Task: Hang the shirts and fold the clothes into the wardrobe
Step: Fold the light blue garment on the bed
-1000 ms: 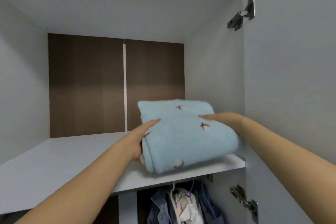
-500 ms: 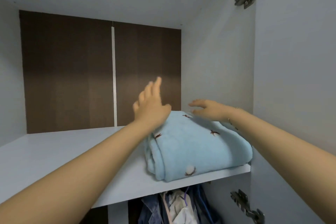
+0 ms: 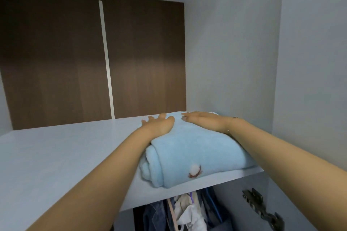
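Left hand [image 3: 159,124], right hand [image 3: 201,121] flat atop folded blue garment [image 3: 197,154], shelf [image 3: 56,155]

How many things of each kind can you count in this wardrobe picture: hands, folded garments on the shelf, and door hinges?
Hands: 2, the left hand and the right hand
Folded garments on the shelf: 1, the light blue folded garment
Door hinges: 1, the hinge
Total: 4

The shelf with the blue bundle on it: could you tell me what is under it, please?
Under the shelf hang clothes, dark blue and white ones, with a hinge on the door to their right. The shelf and the forearms cover the rest, including any rail.
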Demonstrator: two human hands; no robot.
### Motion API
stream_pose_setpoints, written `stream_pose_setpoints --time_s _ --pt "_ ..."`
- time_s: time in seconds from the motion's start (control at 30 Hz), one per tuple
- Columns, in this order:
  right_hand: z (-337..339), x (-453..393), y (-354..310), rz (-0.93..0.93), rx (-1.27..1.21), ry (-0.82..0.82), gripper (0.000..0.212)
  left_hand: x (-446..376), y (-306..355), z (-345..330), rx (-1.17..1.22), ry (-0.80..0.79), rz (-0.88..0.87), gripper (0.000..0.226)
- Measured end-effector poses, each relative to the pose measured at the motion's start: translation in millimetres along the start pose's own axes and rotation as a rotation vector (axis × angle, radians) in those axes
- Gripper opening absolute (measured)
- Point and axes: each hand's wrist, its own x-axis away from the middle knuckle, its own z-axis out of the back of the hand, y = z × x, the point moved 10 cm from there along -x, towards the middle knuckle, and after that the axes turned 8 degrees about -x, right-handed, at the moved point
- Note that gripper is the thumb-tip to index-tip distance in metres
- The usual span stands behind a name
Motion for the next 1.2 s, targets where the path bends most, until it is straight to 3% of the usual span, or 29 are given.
stream_pose_setpoints --time_s 0.33,0.43,0.53,0.73,0.93,1.2 --pt "12.6 22.4 -13.3 -0.007 0.148 0.059 0.059 22.2 3.0 18.2 0.201 0.065 -0.036 0.058" --pt "23.7 56.1 -33.1 0.014 0.283 0.143 0.064 63.3 2.8 56.8 -0.062 0.309 -0.062 0.053" --pt "30.8 116.7 -60.3 0.101 0.329 0.345 0.063 138.8 9.6 84.6 -0.154 0.608 -0.231 0.049" --pt "-23.6 256.2 -94.6 0.094 0.566 0.634 0.062 282.2 1.6 47.8 -0.524 0.868 -0.394 0.057" --pt "-89.2 397.8 -94.0 -0.059 0.722 0.832 0.064 368.4 -13.9 -27.2 -0.419 0.817 -0.548 0.061" --pt "-147.2 562.9 -50.5 -0.379 0.864 0.879 0.066 483.4 37.5 -129.9 -0.277 0.727 -0.747 0.064"
